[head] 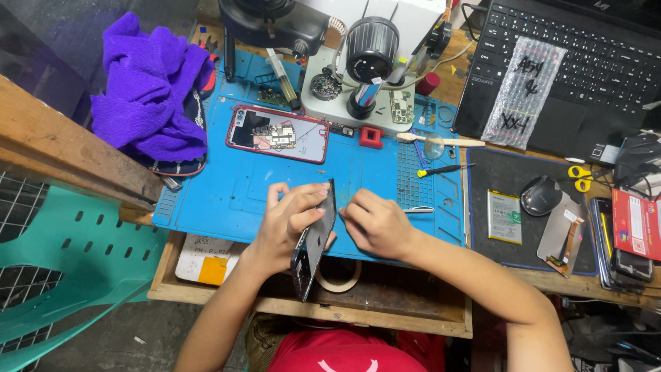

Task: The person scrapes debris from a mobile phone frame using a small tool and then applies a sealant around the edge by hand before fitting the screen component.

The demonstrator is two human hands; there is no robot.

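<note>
My left hand [289, 222] grips a black phone screen panel [314, 246], held on edge and tilted over the near edge of the blue work mat [227, 193]. My right hand [375, 222] is closed around thin metal tweezers [418, 209], its fingertips close to the panel's upper edge. An opened phone with a red frame [278, 133] lies flat on the mat beyond my hands, its circuit board showing.
A microscope [368, 65] stands at the back of the mat. A purple cloth [148, 86] lies left. A laptop [585, 62] with a bubble bag, a black mat with a battery [505, 217], a mouse [540, 195], scissors and a screwdriver [444, 169] are right. A tape roll [341, 279] lies on the shelf below.
</note>
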